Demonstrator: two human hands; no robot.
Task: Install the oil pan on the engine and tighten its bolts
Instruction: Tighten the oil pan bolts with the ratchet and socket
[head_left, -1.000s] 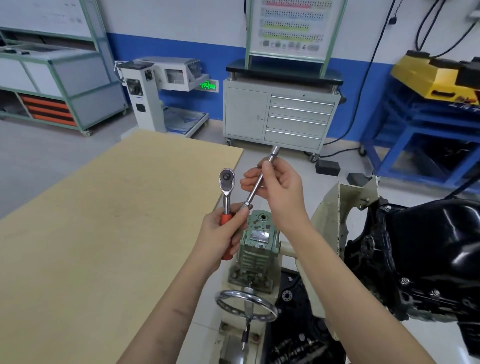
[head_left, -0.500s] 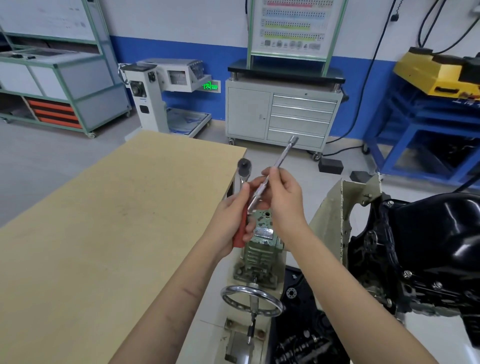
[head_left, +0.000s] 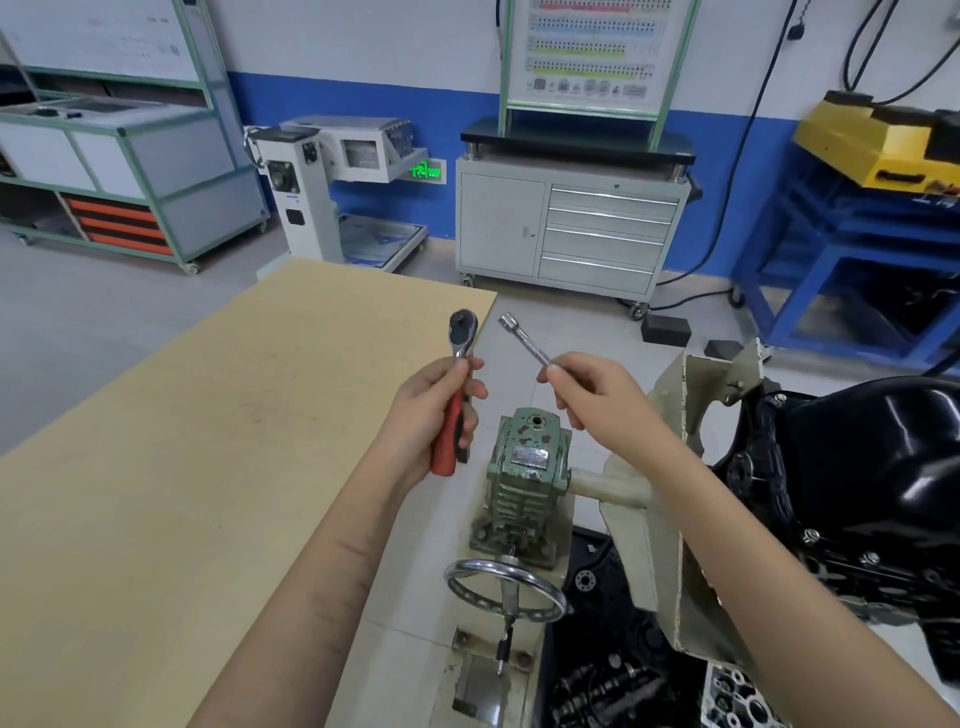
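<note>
My left hand (head_left: 434, 410) grips a ratchet wrench (head_left: 457, 374) by its red handle, head pointing up. My right hand (head_left: 597, 397) pinches a thin steel extension bar (head_left: 524, 340) whose free end points up and left, close to the ratchet head but apart from it. The glossy black oil pan (head_left: 878, 457) sits on the engine (head_left: 857, 561) at the right, mounted on a cream stand (head_left: 670, 493). Some bolt heads show along the pan's edge.
A tan wooden tabletop (head_left: 182, 467) fills the left. Below my hands stand a green gearbox (head_left: 527, 478) and a chrome handwheel (head_left: 506, 592). Engine parts lie on the floor at the bottom right. A grey drawer cabinet (head_left: 571, 228) and blue frame (head_left: 841, 260) stand behind.
My hands have drawn apart. The extension bar, earlier held across the ratchet and pointing up-right, now points up-left, and my left hand no longer touches it.
</note>
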